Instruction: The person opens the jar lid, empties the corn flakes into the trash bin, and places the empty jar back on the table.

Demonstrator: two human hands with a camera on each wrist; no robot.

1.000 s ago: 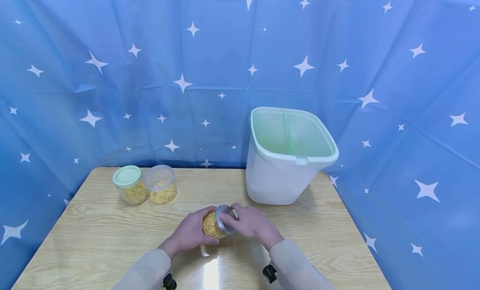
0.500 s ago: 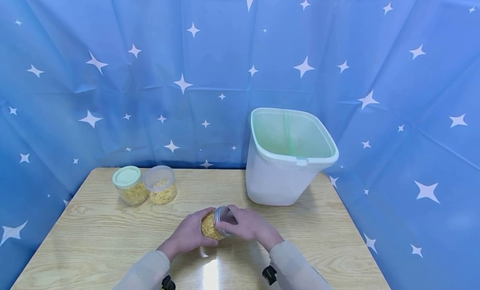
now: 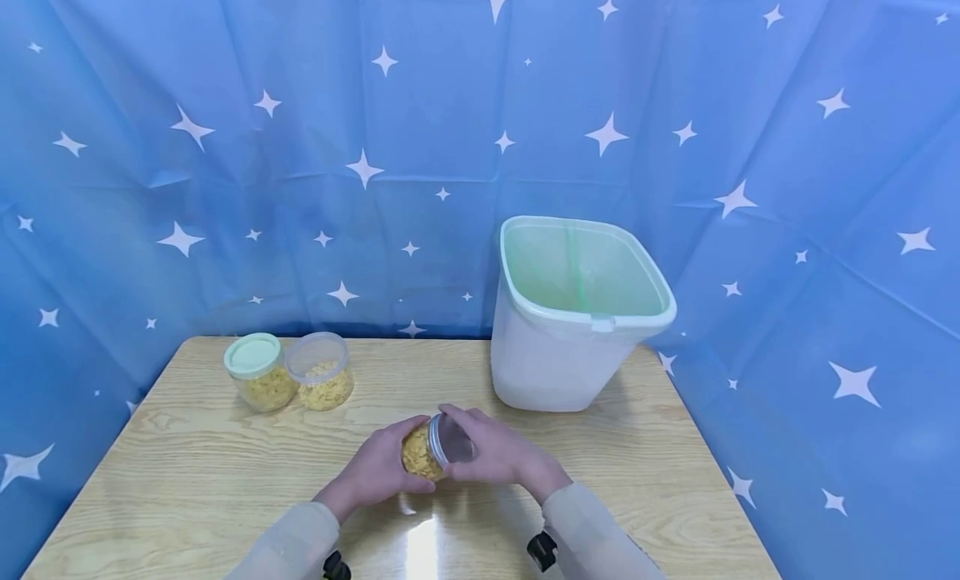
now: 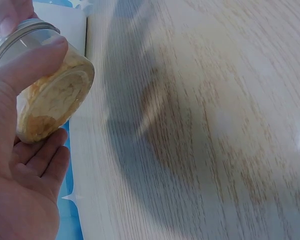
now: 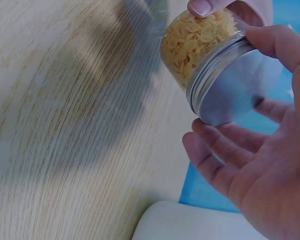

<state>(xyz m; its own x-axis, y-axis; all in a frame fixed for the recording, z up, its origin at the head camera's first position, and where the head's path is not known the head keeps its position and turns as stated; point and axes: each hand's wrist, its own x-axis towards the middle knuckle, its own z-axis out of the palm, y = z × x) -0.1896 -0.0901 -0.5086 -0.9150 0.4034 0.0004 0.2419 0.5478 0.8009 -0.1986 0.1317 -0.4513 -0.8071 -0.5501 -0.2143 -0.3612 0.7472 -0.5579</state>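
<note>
My left hand (image 3: 380, 463) grips a clear jar (image 3: 420, 452) of yellow flakes above the table, tilted with its lid end toward the right. In the left wrist view the jar's round base (image 4: 57, 102) faces the camera, the thumb lying across its side. A silver screw lid (image 5: 235, 90) covers the mouth. My right hand (image 3: 502, 453) holds this lid by its rim, the thumb on one edge and fingertips at the opposite edge in the right wrist view. The right palm stands away from the lid's flat face.
At the table's back left stand a jar with a pale green lid (image 3: 255, 355) and, beside it, a jar with a translucent top (image 3: 318, 355), both with yellow flakes. A tall white bin (image 3: 551, 355), open at the top, stands back right. A starred blue curtain (image 3: 420, 147) hangs behind the table (image 3: 225, 472).
My right hand has turned and spread its grip on the lid, the thumb shifting toward the near edge and the fingers toward the far edge. The left hand and jar stay almost in place.
</note>
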